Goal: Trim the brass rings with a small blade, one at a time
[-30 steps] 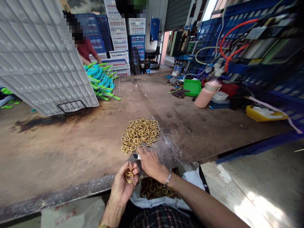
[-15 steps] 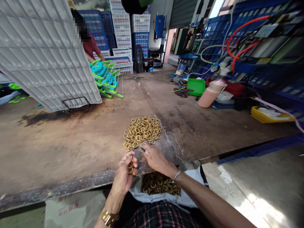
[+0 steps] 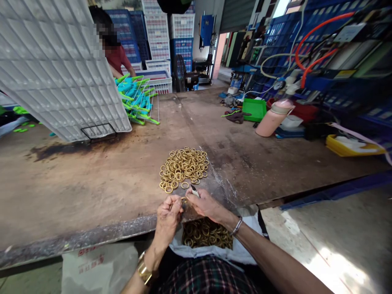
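Note:
A pile of gold-coloured rings point(image 3: 185, 165) lies on the brown table point(image 3: 122, 179), with one ring point(image 3: 185, 185) apart at its near edge. Just in front of the pile, my left hand point(image 3: 169, 212) and my right hand point(image 3: 206, 204) meet at the fingertips, with a ring point(image 3: 183, 198) between them. My left fingers are closed on that ring. A small tool with a dark tip point(image 3: 195, 191) sticks out of my closed right hand. Below the table edge, an open white bag point(image 3: 241, 241) holds many more rings point(image 3: 205, 234).
A tall white ribbed panel point(image 3: 67, 73) stands at the left, beside green and turquoise hangers point(image 3: 137, 98). A person point(image 3: 118, 57) is behind them. Toward the right are a green tray point(image 3: 254, 109), a pink bottle point(image 3: 272, 120) and a yellow tray point(image 3: 352, 148).
Both hands have come together at the fingertips. My right hand has drawn back from the pile's edge, and my left hand has shifted slightly right. The view has moved slightly.

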Demonstrator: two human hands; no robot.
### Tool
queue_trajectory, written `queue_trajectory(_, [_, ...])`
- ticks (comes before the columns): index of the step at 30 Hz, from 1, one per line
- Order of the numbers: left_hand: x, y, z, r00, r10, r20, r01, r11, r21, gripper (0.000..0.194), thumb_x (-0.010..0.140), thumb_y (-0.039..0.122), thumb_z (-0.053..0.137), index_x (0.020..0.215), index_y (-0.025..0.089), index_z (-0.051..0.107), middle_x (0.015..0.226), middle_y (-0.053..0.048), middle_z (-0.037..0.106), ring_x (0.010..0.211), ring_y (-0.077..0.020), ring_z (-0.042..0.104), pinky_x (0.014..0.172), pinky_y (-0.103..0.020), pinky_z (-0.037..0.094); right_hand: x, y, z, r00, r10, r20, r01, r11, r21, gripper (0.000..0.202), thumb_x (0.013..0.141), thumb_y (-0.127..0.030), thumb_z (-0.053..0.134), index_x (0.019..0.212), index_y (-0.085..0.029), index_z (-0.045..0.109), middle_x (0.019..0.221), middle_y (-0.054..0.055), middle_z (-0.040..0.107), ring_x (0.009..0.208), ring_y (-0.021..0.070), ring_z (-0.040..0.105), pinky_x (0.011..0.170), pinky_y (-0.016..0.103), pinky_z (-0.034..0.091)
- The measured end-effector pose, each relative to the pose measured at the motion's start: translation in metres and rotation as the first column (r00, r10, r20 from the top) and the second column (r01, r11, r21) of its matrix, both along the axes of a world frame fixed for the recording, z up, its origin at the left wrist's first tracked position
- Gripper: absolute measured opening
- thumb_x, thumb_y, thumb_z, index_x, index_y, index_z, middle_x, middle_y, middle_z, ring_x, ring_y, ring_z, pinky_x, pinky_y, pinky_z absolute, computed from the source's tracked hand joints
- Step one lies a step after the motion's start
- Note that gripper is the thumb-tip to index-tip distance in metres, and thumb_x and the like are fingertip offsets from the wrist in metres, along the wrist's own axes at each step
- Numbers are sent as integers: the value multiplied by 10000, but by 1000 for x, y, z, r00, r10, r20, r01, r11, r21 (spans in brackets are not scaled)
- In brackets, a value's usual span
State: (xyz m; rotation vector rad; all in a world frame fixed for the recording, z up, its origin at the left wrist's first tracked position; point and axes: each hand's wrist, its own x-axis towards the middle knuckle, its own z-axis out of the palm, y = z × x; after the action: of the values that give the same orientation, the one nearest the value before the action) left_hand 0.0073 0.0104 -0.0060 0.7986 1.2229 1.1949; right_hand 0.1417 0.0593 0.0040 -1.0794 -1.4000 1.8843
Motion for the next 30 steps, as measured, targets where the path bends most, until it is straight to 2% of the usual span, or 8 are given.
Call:
queue_trajectory(3, [1, -1, 4, 991, -8, -130, 18, 997, 72, 254, 763, 397, 566, 711, 149, 541, 534, 61, 442, 407, -29, 293, 396, -168, 216, -4, 0, 5, 985, -62, 163, 29, 979, 202, 228, 795, -310, 452, 612, -179, 421, 517, -66, 385, 447, 50, 315, 431, 181, 247])
queue_trajectory(5, [1, -2, 6, 990, -24, -136, 34, 997, 73, 255, 765, 397, 563, 699, 152, 537, 533, 58, 451, 407, -33, 296, 397, -170, 223, -6, 0, 7, 967, -104, 234, 32, 956, 293, 232, 786, -271, 454, 578, -172, 429, 525, -55, 412, 499, 63, 358, 478, 188, 273])
queue_trajectory(10, [0, -2, 6, 986, -147, 79, 151, 988, -39, 277, 788, 420, 517, 686, 162, 509, 477, 74, 394, 366, -36, 227, 354, -167, 173, -7, 0, 5, 963, -104, 250, 5, 930, 369, 215, 798, -244, 435, 598, -167, 462, 562, -45, 474, 558, 81, 426, 541, 196, 312])
queue_trajectory(12, [1, -3, 6, 978, -142, 152, 150, 988, -41, 257, 778, 405, 536, 698, 163, 507, 498, 71, 411, 372, -36, 229, 351, -161, 174, -6, 0, 2, 961, -113, 250, 12, 928, 373, 216, 822, -241, 400, 641, -165, 491, 594, -31, 521, 577, 88, 464, 568, 199, 331])
queue_trajectory(15, [2, -4, 6, 977, -100, 188, 108, 994, -34, 243, 775, 393, 548, 694, 173, 482, 494, 74, 412, 376, -38, 234, 353, -157, 175, -4, -1, -3, 904, -192, 382, 8, 901, 434, 203, 842, -221, 375, 722, -162, 527, 605, -12, 553, 559, 97, 477, 564, 207, 321])
queue_trajectory(18, [3, -4, 5, 986, -78, 150, 84, 996, -34, 274, 788, 412, 525, 663, 177, 459, 452, 84, 374, 366, -38, 223, 355, -158, 174, -1, -5, -8, 808, -200, 554, -183, 809, 559, 134, 811, -157, 413, 772, -168, 541, 626, -2, 560, 568, 104, 468, 551, 215, 278])
queue_trajectory(21, [4, -4, 6, 994, -75, 85, 78, 996, -32, 292, 794, 426, 512, 654, 176, 454, 436, 87, 361, 363, -37, 224, 362, -160, 181, 0, -10, -9, 727, -183, 662, -356, 723, 591, 136, 764, -95, 440, 810, -175, 539, 682, 10, 583, 615, 112, 481, 563, 228, 247])
queue_trajectory(30, [3, -5, 5, 997, -73, -40, 73, 997, 7, 306, 812, 437, 483, 660, 174, 441, 438, 88, 339, 379, -42, 237, 374, -172, 189, -4, -13, -3, 576, -163, 801, -506, 699, 505, 162, 790, -129, 420, 917, -174, 510, 797, 51, 631, 714, 153, 555, 596, 252, 267])
